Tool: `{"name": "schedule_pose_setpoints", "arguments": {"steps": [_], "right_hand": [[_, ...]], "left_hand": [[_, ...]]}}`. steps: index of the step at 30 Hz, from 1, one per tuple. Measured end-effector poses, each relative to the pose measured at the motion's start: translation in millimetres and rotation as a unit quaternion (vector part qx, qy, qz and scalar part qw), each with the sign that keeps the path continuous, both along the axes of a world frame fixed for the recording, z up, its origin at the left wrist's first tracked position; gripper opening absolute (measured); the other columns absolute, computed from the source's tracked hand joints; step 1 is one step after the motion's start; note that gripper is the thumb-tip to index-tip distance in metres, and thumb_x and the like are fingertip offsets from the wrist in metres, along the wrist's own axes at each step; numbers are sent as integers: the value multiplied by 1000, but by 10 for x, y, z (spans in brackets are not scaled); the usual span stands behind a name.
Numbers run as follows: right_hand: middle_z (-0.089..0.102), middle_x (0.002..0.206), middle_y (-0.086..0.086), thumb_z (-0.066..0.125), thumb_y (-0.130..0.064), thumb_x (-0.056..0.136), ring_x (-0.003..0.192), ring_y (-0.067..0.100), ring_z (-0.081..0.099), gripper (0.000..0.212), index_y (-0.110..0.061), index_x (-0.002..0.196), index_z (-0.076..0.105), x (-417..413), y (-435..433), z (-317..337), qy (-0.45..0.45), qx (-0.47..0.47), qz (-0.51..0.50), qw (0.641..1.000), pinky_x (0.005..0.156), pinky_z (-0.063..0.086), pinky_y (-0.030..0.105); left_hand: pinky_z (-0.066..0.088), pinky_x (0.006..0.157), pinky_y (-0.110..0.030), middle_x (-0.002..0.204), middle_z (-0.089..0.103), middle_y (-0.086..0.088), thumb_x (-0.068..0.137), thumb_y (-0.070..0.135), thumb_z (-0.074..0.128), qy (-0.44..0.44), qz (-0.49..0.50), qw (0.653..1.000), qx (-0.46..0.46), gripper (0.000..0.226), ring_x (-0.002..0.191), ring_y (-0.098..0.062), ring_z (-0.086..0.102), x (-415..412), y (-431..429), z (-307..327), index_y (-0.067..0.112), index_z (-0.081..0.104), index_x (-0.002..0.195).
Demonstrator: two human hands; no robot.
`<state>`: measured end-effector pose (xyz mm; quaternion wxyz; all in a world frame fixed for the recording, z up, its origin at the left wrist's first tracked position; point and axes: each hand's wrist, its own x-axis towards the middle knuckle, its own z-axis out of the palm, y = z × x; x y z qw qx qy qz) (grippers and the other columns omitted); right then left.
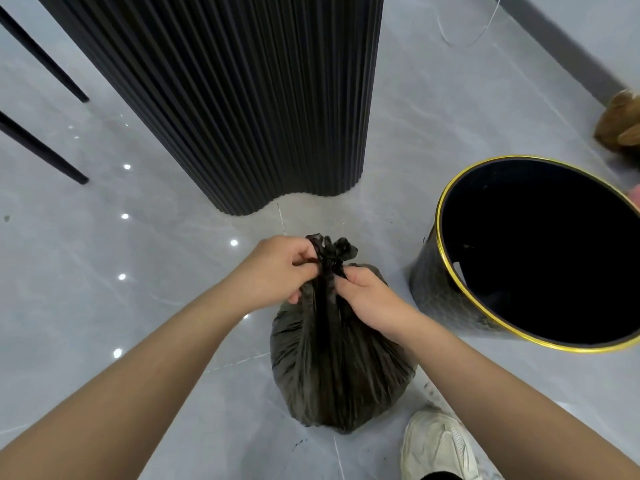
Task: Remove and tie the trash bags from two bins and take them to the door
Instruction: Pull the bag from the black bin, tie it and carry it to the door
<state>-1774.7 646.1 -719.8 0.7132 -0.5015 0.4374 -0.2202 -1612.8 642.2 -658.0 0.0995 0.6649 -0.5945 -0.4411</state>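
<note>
A full black trash bag (337,368) stands on the grey tiled floor in front of me, its neck gathered and twisted into a bunch at the top. My left hand (277,271) pinches the left side of that bunch. My right hand (370,296) grips the neck just below it on the right. To the right stands a black bin with a gold rim (446,299), tilted toward me, with no bag inside that I can see.
A tall black ribbed column (249,98) rises just behind the bag. Two thin black furniture legs (45,150) are at the far left. My white shoe (440,445) is at the bottom right. A brown furry thing (620,123) sits at the right edge.
</note>
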Motion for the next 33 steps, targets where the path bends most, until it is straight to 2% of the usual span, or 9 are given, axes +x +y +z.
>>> {"name": "schedule_pose_setpoints", "arguments": {"steps": [3, 7, 10, 16, 18, 22, 28, 31, 33], "right_hand": [[71, 100, 18, 42, -14, 101, 96, 28, 67, 31, 7, 115, 60, -22, -6, -58, -89, 118, -8, 989, 97, 49, 39], [51, 51, -3, 31, -15, 103, 54, 9, 47, 38, 0, 94, 65, -11, 42, -88, -72, 98, 22, 992, 61, 41, 15], [47, 45, -13, 31, -12, 103, 50, 4, 34, 32, -9, 80, 54, 22, 67, -135, -40, 108, -7, 993, 56, 30, 14], [39, 41, -15, 37, -13, 101, 43, 2, 31, 40, -13, 62, 44, -28, 1, -99, 17, 77, 25, 997, 51, 27, 17], [35, 40, -14, 37, -14, 101, 41, 3, 29, 41, -14, 61, 43, -33, -12, -89, 35, 70, 46, 996, 50, 26, 19], [42, 39, -14, 31, -4, 99, 40, 0, 33, 33, -7, 72, 49, -41, -7, -22, 20, 84, 75, 993, 51, 30, 14], [57, 77, -8, 44, -30, 94, 83, 11, 53, 23, -22, 78, 57, -154, -28, -153, 137, -118, 178, 967, 89, 37, 35], [57, 103, -12, 43, -54, 87, 111, 11, 45, 31, -28, 97, 55, -196, 28, -324, 268, -298, 194, 895, 102, 23, 39], [57, 102, -12, 42, -55, 85, 113, 8, 42, 35, -26, 99, 55, -161, 78, -353, 273, -311, 146, 898, 105, 16, 36]], "left_hand": [[41, 47, -14, 61, 63, 6, 89, 13, 60, 30, -12, 999, 10, 16, 43, -1, 54, 60, -127, -51, 18, 62, 74], [40, 42, -15, 66, 62, -6, 90, 16, 61, 53, -9, 998, 35, 11, 42, -2, 50, 83, -171, -236, 13, 63, 79], [47, 50, -22, 84, 64, -3, 91, 20, 59, 53, -2, 998, 45, 4, 55, -6, 56, 65, -137, -358, 16, 61, 92], [42, 94, -19, 138, 42, 18, 87, 41, 60, 132, -129, 982, 25, 65, 112, 1, 52, 96, 33, -378, 46, 27, 143], [40, 100, -17, 129, 54, 18, 87, 30, 66, 99, -162, 982, 4, 52, 117, 4, 50, 100, 23, -418, 39, 47, 134], [40, 68, -12, 80, 63, 14, 88, 28, 65, 14, -183, 983, -26, 7, 73, 5, 55, 102, -73, -402, 34, 63, 84], [40, 67, -20, 73, 57, 1, 96, 28, 50, -47, -235, 968, -74, 29, 70, -9, 51, 137, -161, -290, 11, 59, 75], [35, 57, -20, 63, 48, 4, 98, 28, 48, 3, -173, 984, -36, 35, 57, -4, 42, 98, -223, -214, 11, 53, 68], [31, 57, -23, 58, 39, 7, 98, 28, 46, 31, -147, 989, -8, 39, 54, -5, 35, 20, -237, -199, 16, 43, 61]]}}
